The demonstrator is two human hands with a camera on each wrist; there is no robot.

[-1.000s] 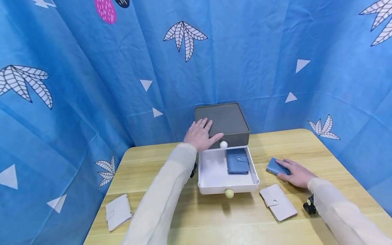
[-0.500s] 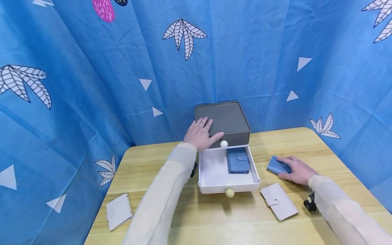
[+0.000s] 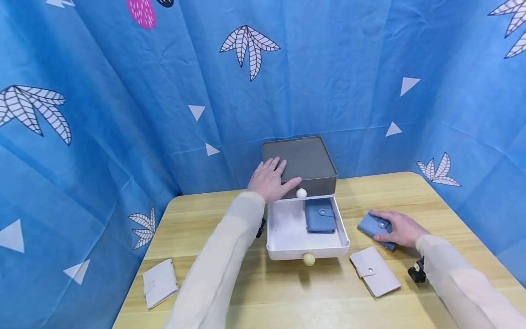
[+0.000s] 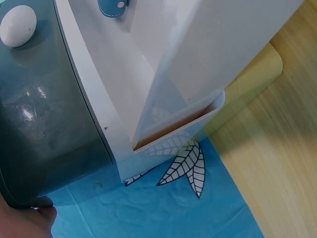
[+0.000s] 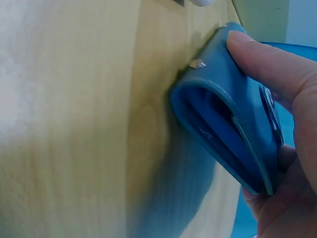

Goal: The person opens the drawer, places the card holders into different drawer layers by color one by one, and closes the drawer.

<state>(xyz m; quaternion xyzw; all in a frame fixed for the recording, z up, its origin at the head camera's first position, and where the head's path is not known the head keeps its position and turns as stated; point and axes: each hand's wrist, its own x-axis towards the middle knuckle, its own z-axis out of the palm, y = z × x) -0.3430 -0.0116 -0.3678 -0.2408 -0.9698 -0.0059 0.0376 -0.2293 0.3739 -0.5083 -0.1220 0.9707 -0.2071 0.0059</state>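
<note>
On the right side of a wood-grain surface, a blue wallet is held by a person's right hand, the grip clamped between thumb and fingers. The folded wallet has a smooth, leather-like skin, a rounded spine with glinting spots along it, and a short strap with a round snap; seen end-on, its covers part slightly around layers inside. The right wrist view shows it tilted over its own shadow, though whether an edge touches the wood cannot be told. The left hand rests on a grey box with a flat, rimmed top, its grip loose, thumb apart from the extended fingers. Below, a smooth white drawer with a round yellowish knob juts forward, a second blue wallet inside at its right. One pale wallet lies near the right hand, another pale wallet far left. Compared with one second earlier, the held wallet's snap, then hidden under the hand, now shows; the left hand and drawer appear unmoved.
</note>
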